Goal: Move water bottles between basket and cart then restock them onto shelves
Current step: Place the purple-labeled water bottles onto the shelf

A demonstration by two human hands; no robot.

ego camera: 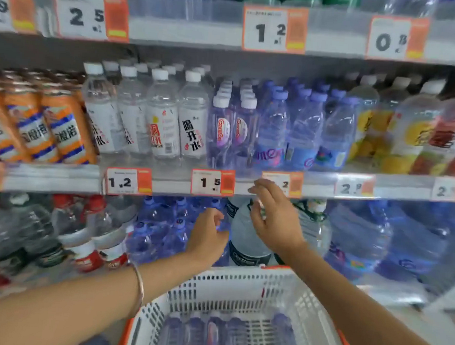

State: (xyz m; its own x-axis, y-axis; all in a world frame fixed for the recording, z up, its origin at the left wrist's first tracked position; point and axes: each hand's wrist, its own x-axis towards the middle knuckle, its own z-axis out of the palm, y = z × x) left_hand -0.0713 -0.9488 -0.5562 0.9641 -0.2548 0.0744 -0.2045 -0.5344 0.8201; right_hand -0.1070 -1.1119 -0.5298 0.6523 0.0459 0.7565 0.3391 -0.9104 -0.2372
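Water bottles first: I count five purple bottles (pixel 213 335) lying side by side in the bottom of the white basket (pixel 230 273), straight below both hands and blurred through the mesh. Up ahead, the left hand (pixel 208 237) has its fingers curled against the pack of small blue bottles (pixel 157 229). Whether it grips one, I cannot tell through the blur. The right hand (pixel 271 216) hangs just beside it, fingers spread and loose, holding nothing, in front of one big clear bottle (pixel 246 238) with a dark label. Right above its fingertips runs the shelf edge (pixel 171 186): one price tag (pixel 212 182) reading 1.5 sits just left of the fingers, and another is half covered by them. Higher than the hands, the front row shows two white-capped bottles (pixel 231 135), three blue-capped bottles (pixel 301 134) to their right, and four clear bottles (pixel 149 123) to their left. One silver bangle (pixel 139 287) circles the left wrist.
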